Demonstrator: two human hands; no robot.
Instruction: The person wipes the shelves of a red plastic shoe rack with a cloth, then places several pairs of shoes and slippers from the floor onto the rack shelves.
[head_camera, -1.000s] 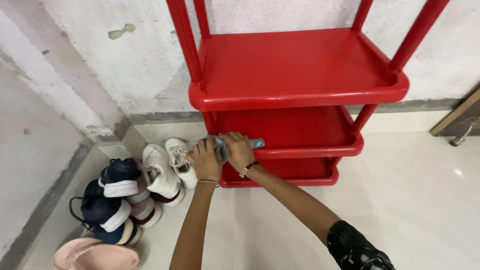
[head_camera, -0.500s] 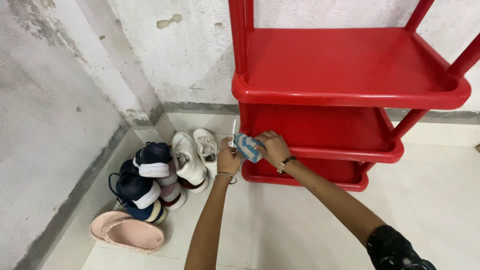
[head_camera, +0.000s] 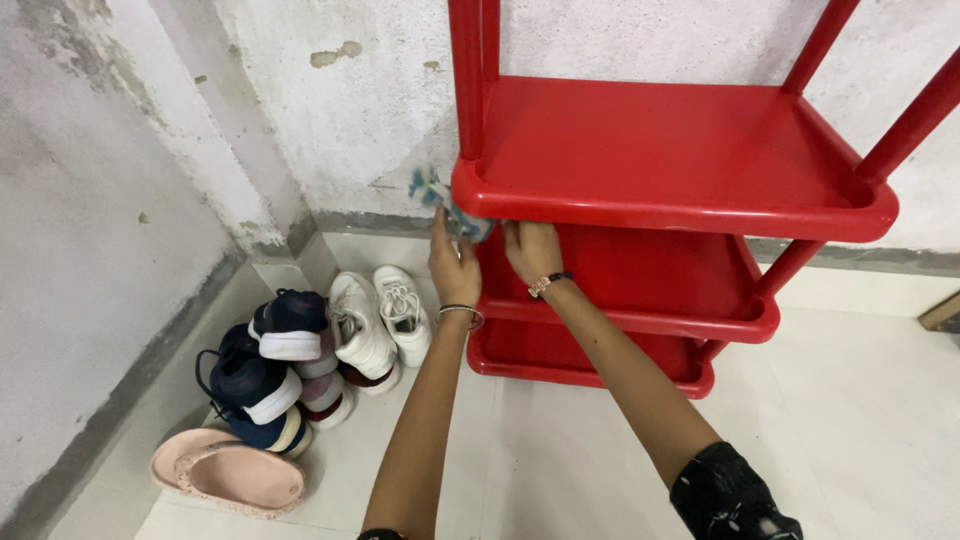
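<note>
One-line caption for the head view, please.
Both hands, left hand and right hand, press a blue patterned cloth against a red plastic shelf rack corner beside piled shoes.

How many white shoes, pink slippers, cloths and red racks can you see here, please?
white shoes: 2
pink slipper: 1
cloth: 1
red rack: 1
Total: 5

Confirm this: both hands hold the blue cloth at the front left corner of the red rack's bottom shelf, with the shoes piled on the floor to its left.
Not quite. In the head view the left hand and right hand hold the blue cloth at the front left corner of the red rack, but at the uppermost visible shelf, not the bottom one. The shoes do lie piled on the floor to its left.
</note>
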